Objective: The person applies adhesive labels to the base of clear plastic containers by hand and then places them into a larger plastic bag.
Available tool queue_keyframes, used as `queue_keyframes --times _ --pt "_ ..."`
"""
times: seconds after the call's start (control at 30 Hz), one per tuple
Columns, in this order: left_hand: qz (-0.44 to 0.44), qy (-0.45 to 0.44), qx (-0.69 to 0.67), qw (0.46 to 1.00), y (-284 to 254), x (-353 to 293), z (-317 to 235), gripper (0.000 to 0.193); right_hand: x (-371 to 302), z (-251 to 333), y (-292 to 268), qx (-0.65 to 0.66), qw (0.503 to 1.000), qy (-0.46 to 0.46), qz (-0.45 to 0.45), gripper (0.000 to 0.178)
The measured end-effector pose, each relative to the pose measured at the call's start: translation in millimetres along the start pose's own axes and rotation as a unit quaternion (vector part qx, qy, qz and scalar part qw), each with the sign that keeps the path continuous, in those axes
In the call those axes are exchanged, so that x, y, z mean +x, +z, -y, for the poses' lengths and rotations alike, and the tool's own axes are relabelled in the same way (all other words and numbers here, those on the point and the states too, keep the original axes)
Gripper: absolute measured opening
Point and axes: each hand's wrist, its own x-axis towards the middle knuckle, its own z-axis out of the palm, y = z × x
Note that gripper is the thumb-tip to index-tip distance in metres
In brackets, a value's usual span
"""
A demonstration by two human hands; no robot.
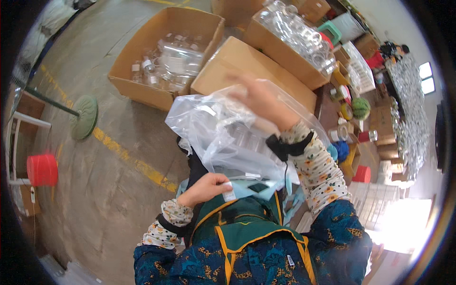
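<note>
My left hand [205,189] is closed in a pinch at my lap, thumb on top. Between its fingers is the end of a pale blue strip [244,188], with a small white label [229,194] at that end. A large clear plastic bag [197,124] lies crumpled across my lap and against a cardboard box. Clear plastic containers [242,135] show through it. Over the far part of the bag hovers my right hand [266,100], smeared by motion. Its fingers are too blurred to show whether it holds anything.
An open cardboard box [137,90] of clear bottles stands ahead to the left, beside a closed box [256,61]. Behind is another box [273,42] heaped with clear containers. A round green stand base [84,117] and a red stool [42,169] are on the left.
</note>
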Motion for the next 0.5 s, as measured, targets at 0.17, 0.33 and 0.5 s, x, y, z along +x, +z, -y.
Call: queue_keyframes --times 0.17,0.33,0.5 --pt "-0.048 0.066 0.196 0.977 27.9 9.0 -32.3 0.025 -138.1 69.3 7.7 0.118 0.899 0.187 0.378 0.031" --pt "0.040 0.088 0.333 0.938 82.2 19.5 -37.7 0.024 -262.8 99.7 -10.0 0.202 0.910 0.296 0.209 0.033" --pt "0.200 0.136 0.232 0.942 158.2 30.7 -54.7 0.017 -342.1 150.7 -52.9 0.239 0.921 0.307 0.024 0.028"
